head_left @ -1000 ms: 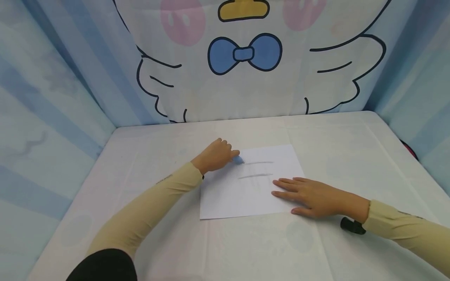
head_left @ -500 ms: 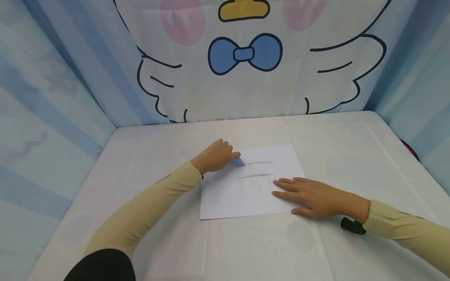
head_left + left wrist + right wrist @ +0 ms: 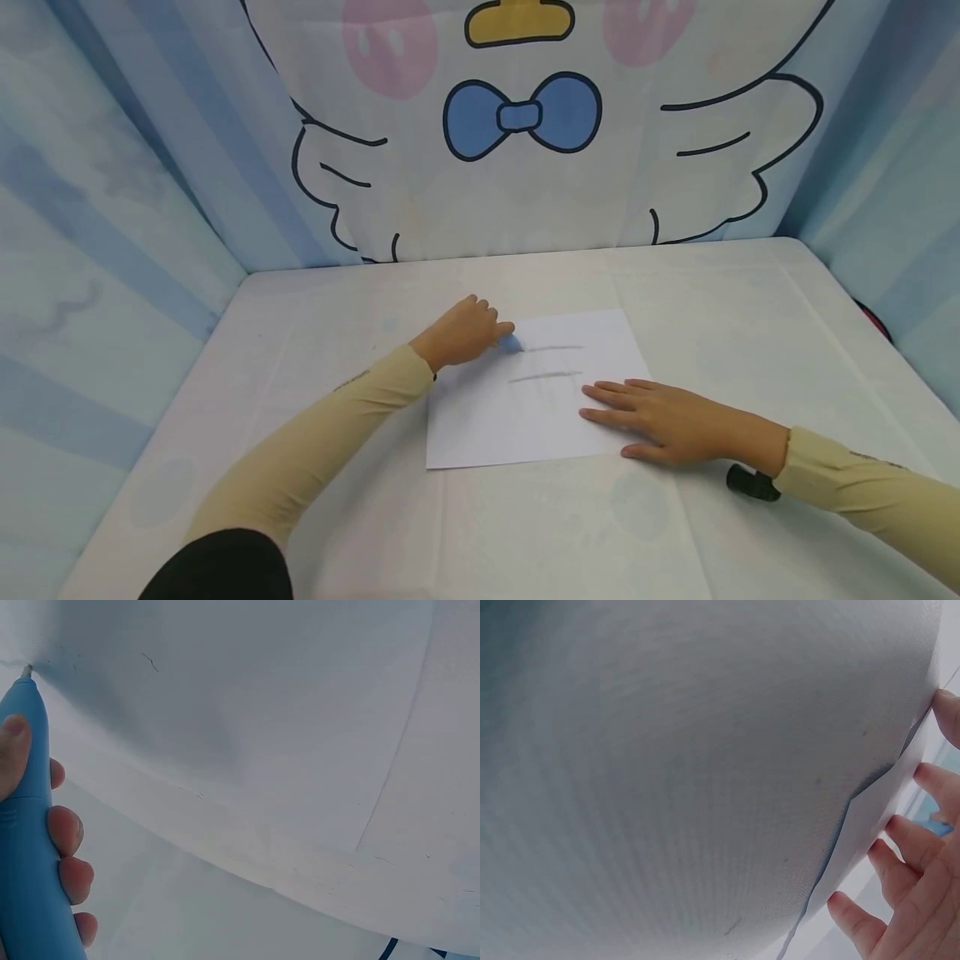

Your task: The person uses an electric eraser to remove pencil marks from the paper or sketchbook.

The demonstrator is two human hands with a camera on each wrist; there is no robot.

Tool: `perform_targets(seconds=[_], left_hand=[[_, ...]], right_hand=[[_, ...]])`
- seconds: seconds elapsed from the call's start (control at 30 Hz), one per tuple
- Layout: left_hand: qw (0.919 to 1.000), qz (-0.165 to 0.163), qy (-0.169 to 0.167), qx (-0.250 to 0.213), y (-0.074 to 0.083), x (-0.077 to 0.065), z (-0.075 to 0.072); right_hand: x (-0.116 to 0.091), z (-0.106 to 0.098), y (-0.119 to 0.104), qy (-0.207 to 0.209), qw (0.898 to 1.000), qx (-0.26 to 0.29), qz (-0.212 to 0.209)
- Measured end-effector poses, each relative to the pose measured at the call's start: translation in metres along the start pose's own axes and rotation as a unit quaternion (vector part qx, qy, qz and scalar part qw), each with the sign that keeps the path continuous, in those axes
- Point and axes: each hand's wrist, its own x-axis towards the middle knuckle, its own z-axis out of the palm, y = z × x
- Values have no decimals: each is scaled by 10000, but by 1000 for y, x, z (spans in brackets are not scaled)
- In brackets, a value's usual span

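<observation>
A sheet of white paper (image 3: 487, 433) lies on the table, marked with two grey, smudged lines: an upper line (image 3: 558, 347) and a lower line (image 3: 546, 377). My left hand (image 3: 462, 332) grips a chunky blue electric eraser (image 3: 26, 862), thumb along its side and fingers curled round the body. Its small pale tip meets the paper at the left end of the upper line. Spread flat, my right hand (image 3: 667, 418) rests across the paper's right edge, fingertips on the sheet. In the right wrist view, that paper edge bends slightly up from the cloth near the fingers.
A pale cloth (image 3: 360, 517) covers the table. Dark crumbs (image 3: 151, 663) dot the paper near the tip. Behind stands a curtain with a blue bow tie (image 3: 522, 115) printed on it; more blue curtains hang at both sides.
The electric eraser's tip has shifted slightly toward me and then a little back, staying near the upper line's left end. My right hand and the paper have kept their places.
</observation>
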Motion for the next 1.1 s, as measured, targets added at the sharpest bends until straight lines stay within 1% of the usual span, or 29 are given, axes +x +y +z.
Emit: perform_targets(seconds=[0.13,0.23,0.47,0.6,0.8,0.93,1.03,1.1], left_hand=[[9999,26,8,-162,0,1,0],[9998,85,57,-168,0,1,0],[10000,52,-39,0,-1,-1,0],[10000,33,-9,43,-1,-1,2],[9999,78,107,-37,1,3,3],[9999,96,134,-29,2,5,2],[9998,59,168,-44,3,6,2],[9999,4,171,-20,3,6,1]], right_hand=[[0,-1,0,-29,10000,16,7],[0,-1,0,-65,10000,28,25],[2,-3,-3,-183,9996,168,112],[2,-4,-3,-233,9995,172,142],[1,-2,-1,-115,9999,60,59],[0,-1,0,59,9999,-72,-77],[0,0,0,145,9997,-127,-127],[-1,0,0,132,9998,-137,-115]])
